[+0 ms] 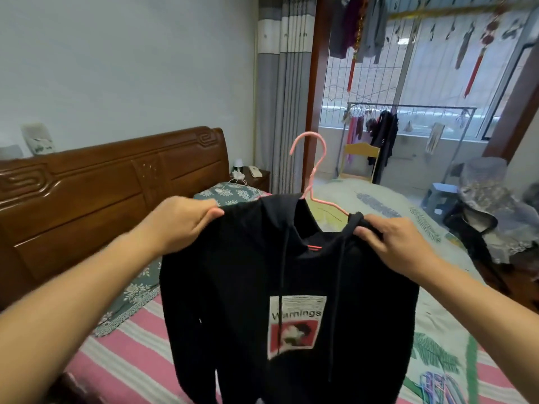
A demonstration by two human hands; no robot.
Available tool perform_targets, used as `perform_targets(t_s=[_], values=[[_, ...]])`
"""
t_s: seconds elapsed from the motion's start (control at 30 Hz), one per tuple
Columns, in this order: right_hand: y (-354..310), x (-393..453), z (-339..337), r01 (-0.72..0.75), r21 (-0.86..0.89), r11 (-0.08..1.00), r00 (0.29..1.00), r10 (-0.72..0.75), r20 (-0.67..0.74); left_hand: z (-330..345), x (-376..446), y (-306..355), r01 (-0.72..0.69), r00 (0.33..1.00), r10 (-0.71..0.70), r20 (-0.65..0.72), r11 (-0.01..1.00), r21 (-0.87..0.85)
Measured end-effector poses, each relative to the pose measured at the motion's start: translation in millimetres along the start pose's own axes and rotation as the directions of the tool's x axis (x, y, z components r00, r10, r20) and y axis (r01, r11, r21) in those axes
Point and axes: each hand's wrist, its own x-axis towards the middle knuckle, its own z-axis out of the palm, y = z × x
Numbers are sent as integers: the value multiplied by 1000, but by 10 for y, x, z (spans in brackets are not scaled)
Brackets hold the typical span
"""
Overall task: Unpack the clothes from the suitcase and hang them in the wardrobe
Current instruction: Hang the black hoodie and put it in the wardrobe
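A black hoodie (280, 287) hangs in the lower centre of the frame, held up above the bed (128, 339), its front print and drawstrings facing the camera. A pink wire hanger (310, 170) sits inside its neck, with the hook rising above the collar at mid-frame and one arm showing bare at the right shoulder. The left hand (178, 223) pinches the hoodie's left shoulder with curled fingers; the right hand (393, 243) grips the other shoulder the same way. This looks like the step of settling the garment on the hanger, nearly done.

Next, the right shoulder likely needs pulling over the exposed hanger arm, then one hand must move to the hook so the hoodie can be carried to a rail. Neither suitcase nor wardrobe is in view. A wooden headboard (116, 182) fills the left middle; a clothes rack (408, 107) stands by the window at upper right.
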Motion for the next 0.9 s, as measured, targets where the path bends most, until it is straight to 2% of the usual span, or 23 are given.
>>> perform_targets(t_s=[0.07,0.13,0.2,0.27,0.37,0.43,0.5,0.57,0.63,0.67,0.7,0.8,0.83,0.9], values=[[-36,44,-56,34,3,999,999,-34,-26,-221,248,-128,-22,996,16,83,997,68],[-117,122,-90,41,-11,999,998,-41,-47,-289,432,-91,26,990,-35,139,997,66],[-205,216,-123,19,-16,1000,994,-21,-103,-247,500,180,121,986,-98,134,977,-173],[-275,305,-175,-2,-20,1000,992,0,-128,-127,488,495,156,988,-148,50,941,-301],[-255,338,-229,-79,123,989,996,74,44,93,387,589,203,967,-237,-92,938,-282],[-106,185,-156,-250,190,950,952,205,228,237,249,484,303,939,-333,-93,922,-239],[115,-140,52,-475,269,838,848,355,394,398,72,447,346,921,-374,-108,914,-212],[214,-525,339,-651,438,620,754,464,464,543,-94,487,359,917,-379,-120,919,-160],[143,-856,630,-728,577,369,675,534,509,649,-189,505,412,901,-423,-96,904,-115],[81,-997,780,-747,599,289,640,558,529,702,-234,490,442,890,-451,-70,890,-108],[60,-1110,917,-759,582,291,620,597,510,734,-272,462,457,885,-464,-47,883,-108],[105,-1227,1038,-754,491,437,621,718,314,739,-436,338,396,916,-399,-39,916,-60],[112,-1165,938,-721,467,512,659,715,233,723,-494,289,342,938,-342,-54,940,-7],[85,-902,643,-603,377,703,781,617,99,638,-559,239,208,977,-203,-72,976,72]])
